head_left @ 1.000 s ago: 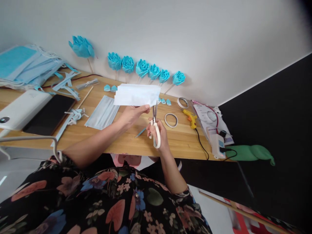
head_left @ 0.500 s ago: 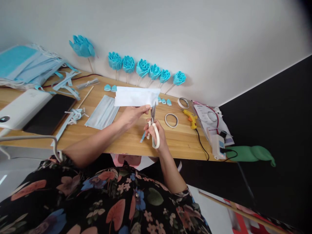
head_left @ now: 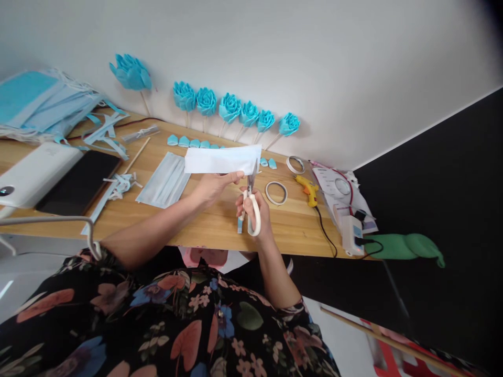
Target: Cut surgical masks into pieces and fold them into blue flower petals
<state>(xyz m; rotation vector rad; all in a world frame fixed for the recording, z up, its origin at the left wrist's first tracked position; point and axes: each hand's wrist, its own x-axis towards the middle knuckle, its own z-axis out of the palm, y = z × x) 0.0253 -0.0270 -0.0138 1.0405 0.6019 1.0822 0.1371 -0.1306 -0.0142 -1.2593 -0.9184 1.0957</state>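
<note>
My left hand (head_left: pixel 216 187) pinches the lower edge of a white strip of mask fabric (head_left: pixel 220 160), held up above the table. White-handled scissors (head_left: pixel 254 212) are in my right hand (head_left: pixel 260 207), their blades upright at the strip's right end. A small blue scrap (head_left: pixel 240 225) hangs below my right fingers. Behind the strip lies a row of small blue petal pieces (head_left: pixel 184 141), partly hidden by it. To the left, a pleated light-blue face mask (head_left: pixel 165 180) lies flat on the wooden table (head_left: pixel 212 228).
Blue fabric roses on sticks (head_left: pixel 230 108) lean on the wall. A mask pile (head_left: pixel 43 104), black phone (head_left: pixel 80 180) and white power bank (head_left: pixel 37 175) lie left. Tape rolls (head_left: pixel 276 193), a yellow glue gun (head_left: pixel 308 189) and a power strip (head_left: pixel 352 234) are right.
The strip has tilted and moved slightly lower, uncovering more petal pieces behind it. The scissors have shifted a little right, toward the strip's right end.
</note>
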